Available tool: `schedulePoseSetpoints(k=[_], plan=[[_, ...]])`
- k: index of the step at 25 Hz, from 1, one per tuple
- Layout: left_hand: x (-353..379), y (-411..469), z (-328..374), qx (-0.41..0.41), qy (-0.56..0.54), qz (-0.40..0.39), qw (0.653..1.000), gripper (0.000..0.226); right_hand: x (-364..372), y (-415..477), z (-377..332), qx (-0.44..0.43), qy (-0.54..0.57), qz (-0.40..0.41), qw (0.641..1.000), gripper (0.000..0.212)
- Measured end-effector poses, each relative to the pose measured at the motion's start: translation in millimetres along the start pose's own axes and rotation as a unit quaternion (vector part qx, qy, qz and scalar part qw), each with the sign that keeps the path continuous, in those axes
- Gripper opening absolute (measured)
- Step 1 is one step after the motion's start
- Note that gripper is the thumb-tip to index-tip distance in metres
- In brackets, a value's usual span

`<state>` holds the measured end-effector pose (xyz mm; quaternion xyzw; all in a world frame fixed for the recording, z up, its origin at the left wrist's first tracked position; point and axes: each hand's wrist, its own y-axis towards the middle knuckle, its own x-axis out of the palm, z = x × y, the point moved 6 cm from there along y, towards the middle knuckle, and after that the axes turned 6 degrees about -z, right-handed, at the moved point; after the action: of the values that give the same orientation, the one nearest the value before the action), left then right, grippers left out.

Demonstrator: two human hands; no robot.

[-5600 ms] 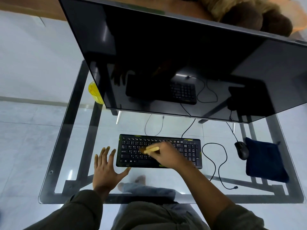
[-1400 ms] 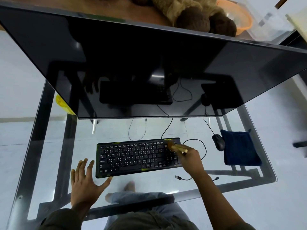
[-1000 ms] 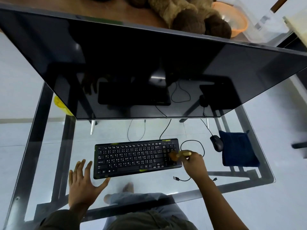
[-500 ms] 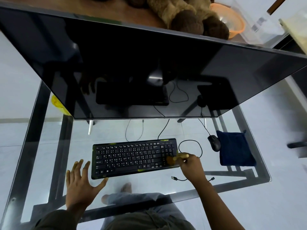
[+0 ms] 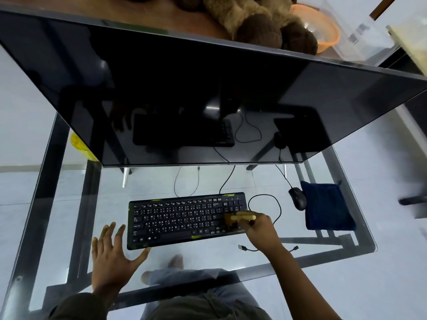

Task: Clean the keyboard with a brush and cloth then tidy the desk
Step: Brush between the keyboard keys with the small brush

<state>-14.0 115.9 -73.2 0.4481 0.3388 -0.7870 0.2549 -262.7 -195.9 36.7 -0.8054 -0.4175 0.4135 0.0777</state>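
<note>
keyboard (image 5: 184, 218), white letters on keys

The glass desk (image 5: 360, 245) has a transparent top carried on a dark metal frame (image 5: 48, 181). The floor (image 5: 20, 112), laid in pale grey tiles with thin joints, is visible around the desk and through its top. A large monitor (image 5: 184, 77) with a dark, glossy screen stands at the rear of the desk; the screen mirrors the desk surface and carries one small bright highlight. Behind the monitor lies a brown wooden surface (image 5: 115, 10) bearing a brown plush toy (image 5: 254, 21), an orange basket (image 5: 328, 31) and a clear plastic container (image 5: 360, 35). Lighting is soft and even.
</note>
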Motion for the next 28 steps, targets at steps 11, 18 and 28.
schedulePoseSetpoints(k=[11,18,28], plan=[[0.0,0.5,-0.7,-0.003,0.001,-0.004,1.000,0.106,12.3,14.4,-7.8,-0.010,0.009,-0.031,0.999,0.015],[1.9,1.0,-2.2,-0.001,0.000,-0.008,1.000,0.107,13.5,27.0,-15.3,-0.026,0.000,-0.013,1.000,0.017],[3.5,0.9,-5.8,-0.006,0.000,-0.016,1.000,0.109,26.8,41.1,-33.5,-0.047,-0.046,-0.076,0.995,0.016]])
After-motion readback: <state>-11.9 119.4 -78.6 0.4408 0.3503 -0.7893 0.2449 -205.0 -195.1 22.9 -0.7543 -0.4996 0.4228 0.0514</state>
